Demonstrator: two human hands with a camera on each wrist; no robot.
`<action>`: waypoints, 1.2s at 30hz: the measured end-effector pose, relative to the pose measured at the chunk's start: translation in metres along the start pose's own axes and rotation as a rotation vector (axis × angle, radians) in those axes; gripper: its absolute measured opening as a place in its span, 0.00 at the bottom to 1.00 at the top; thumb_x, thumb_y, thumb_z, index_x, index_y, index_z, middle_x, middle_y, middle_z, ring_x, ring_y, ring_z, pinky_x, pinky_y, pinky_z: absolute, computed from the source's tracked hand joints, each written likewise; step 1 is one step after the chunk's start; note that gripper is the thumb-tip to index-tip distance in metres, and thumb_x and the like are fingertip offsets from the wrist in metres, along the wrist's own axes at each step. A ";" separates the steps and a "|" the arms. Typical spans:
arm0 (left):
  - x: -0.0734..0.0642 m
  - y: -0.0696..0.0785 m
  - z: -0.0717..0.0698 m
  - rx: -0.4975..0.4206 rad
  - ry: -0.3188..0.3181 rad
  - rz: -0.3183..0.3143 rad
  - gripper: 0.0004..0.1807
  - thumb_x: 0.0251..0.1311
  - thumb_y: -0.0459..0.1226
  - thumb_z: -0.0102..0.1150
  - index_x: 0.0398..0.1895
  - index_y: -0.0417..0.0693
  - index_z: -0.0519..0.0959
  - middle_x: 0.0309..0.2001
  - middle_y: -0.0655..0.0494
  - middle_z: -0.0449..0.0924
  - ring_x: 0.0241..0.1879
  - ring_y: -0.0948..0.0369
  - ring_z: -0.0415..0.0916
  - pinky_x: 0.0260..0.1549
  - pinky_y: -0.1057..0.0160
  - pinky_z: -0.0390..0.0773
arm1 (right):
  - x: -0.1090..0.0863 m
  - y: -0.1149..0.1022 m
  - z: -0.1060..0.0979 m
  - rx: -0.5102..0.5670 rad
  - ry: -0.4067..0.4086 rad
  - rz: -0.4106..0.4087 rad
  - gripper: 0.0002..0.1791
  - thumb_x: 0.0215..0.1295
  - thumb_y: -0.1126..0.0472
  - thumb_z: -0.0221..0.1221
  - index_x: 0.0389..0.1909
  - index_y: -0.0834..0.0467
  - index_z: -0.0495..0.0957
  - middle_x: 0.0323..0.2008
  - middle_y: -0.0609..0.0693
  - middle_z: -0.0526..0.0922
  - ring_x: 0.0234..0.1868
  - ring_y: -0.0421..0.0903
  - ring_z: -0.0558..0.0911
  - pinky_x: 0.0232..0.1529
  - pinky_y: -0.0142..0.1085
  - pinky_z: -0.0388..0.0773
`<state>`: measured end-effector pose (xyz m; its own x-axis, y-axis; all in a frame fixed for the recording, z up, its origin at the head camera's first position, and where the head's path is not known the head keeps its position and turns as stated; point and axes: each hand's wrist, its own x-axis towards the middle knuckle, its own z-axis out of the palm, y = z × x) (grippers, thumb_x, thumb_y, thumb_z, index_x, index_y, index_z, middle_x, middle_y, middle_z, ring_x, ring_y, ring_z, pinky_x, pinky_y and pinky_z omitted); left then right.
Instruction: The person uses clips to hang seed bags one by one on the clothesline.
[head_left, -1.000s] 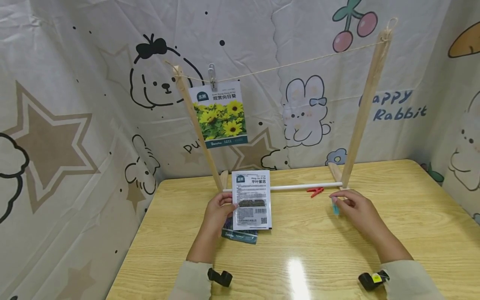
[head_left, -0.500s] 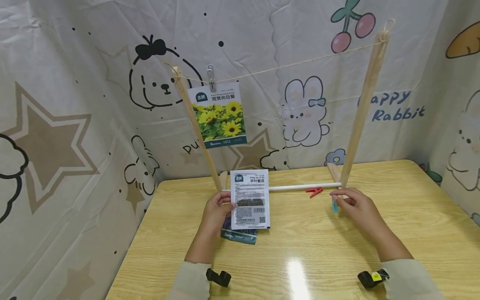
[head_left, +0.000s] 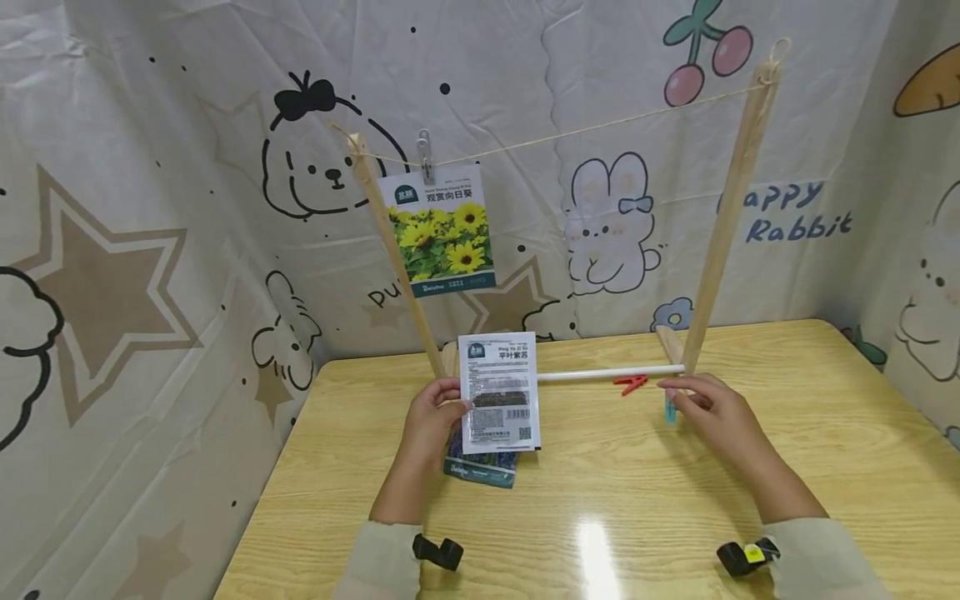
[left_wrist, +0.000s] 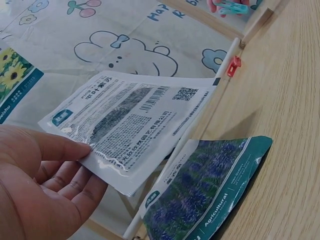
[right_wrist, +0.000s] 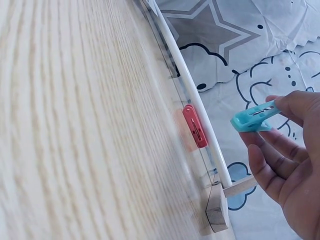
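My left hand (head_left: 432, 421) pinches the left edge of a white seed packet (head_left: 500, 396), its printed back facing me. Below that packet, a second seed packet (left_wrist: 205, 185) with purple flowers lies on the table, partly covered in the head view. My right hand (head_left: 708, 408) holds a light-blue clothespin (right_wrist: 252, 117) between thumb and fingers, a little above the table. A red clothespin (head_left: 631, 383) lies by the white rod, left of the right hand. From the string (head_left: 585, 131) hangs a sunflower seed packet (head_left: 442, 237), held by a clear clip (head_left: 425, 158).
Two wooden posts, the left post (head_left: 397, 250) and the right post (head_left: 731, 217), carry the string. A white rod (head_left: 611, 372) joins them near the wooden table (head_left: 637, 517). Behind hangs a cartoon-printed cloth (head_left: 510, 75).
The white packet in my left hand has risen slightly. My right hand stays nearly in place with the light-blue clothespin, which has turned a little.
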<state>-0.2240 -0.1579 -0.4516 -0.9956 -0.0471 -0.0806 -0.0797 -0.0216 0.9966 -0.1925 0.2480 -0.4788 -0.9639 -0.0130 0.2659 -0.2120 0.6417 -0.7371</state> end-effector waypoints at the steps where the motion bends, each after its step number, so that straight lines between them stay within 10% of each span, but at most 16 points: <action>1: 0.000 0.000 0.000 -0.001 0.000 0.001 0.19 0.59 0.23 0.58 0.55 0.35 0.75 0.41 0.51 0.78 0.34 0.63 0.76 0.34 0.65 0.77 | 0.000 0.000 0.000 -0.002 0.002 0.000 0.18 0.76 0.48 0.55 0.56 0.53 0.83 0.52 0.54 0.80 0.36 0.32 0.74 0.31 0.28 0.75; 36: -0.001 0.014 0.000 0.029 0.007 0.038 0.17 0.59 0.23 0.58 0.53 0.34 0.76 0.39 0.52 0.78 0.34 0.62 0.77 0.34 0.65 0.79 | 0.003 -0.011 -0.004 0.000 0.024 -0.029 0.18 0.77 0.48 0.53 0.56 0.52 0.82 0.51 0.50 0.78 0.37 0.36 0.73 0.32 0.29 0.73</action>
<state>-0.2239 -0.1581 -0.4375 -0.9976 -0.0541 -0.0426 -0.0432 0.0095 0.9990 -0.1920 0.2441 -0.4680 -0.9533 -0.0133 0.3017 -0.2396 0.6414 -0.7288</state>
